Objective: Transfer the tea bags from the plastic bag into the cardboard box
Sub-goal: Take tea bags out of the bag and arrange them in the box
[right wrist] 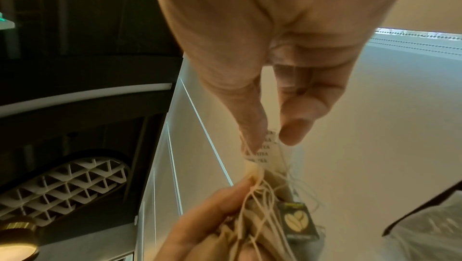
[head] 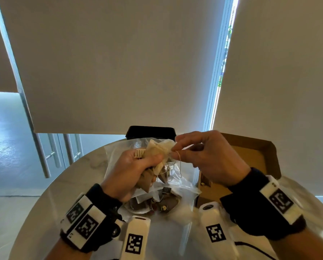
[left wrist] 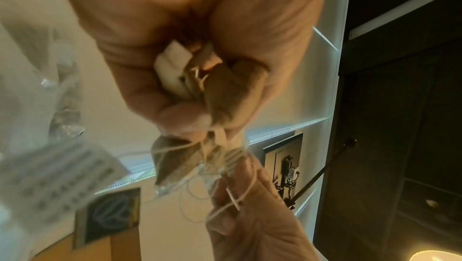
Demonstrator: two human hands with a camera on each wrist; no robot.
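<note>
My left hand (head: 136, 170) clutches a bunch of tea bags (head: 157, 156) above the plastic bag (head: 177, 182); my right hand (head: 203, 156) pinches one string (head: 178, 162). Tangled strings could drag extras out, short of the cardboard box (head: 250, 156) on the right.

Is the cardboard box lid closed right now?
No, in the head view the cardboard box sits open beside the plastic bag, its lid flap raised behind the right hand and its brown inside showing.

Head view looking down over table (head: 44, 184), wrist views close along fingers — all share tangled tea bags (head: 156, 152).
</note>
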